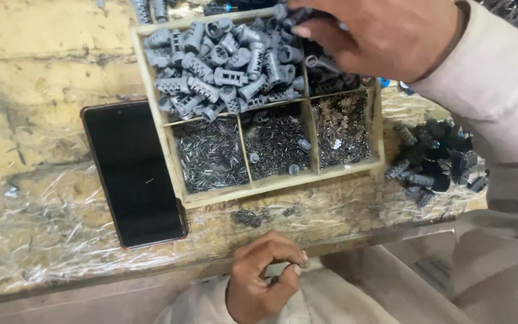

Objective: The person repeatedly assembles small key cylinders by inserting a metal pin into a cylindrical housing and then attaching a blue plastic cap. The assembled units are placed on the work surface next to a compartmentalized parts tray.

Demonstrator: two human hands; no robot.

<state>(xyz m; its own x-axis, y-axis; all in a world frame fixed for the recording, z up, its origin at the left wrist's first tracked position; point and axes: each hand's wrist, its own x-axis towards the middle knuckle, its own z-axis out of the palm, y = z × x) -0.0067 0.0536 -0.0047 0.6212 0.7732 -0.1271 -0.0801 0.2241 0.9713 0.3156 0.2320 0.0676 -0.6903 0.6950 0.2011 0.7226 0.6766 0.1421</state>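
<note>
Reaching into the wooden tray (175, 162), right hand (385, 36) hides grey cylinders (223, 72).

Grey ribbed cylindrical parts (223, 66) lie heaped at mixed angles in the far left compartment of a wooden divided tray (178, 180). The far right compartment (331, 84) holds darker parts of similar kind, partly hidden.

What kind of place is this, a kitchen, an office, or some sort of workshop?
Most likely a small assembly workbench. A wooden divided tray holds grey ridged cylinder parts and heaps of tiny metal pins, and the scuffed bench top is wrapped in plastic film.
</note>
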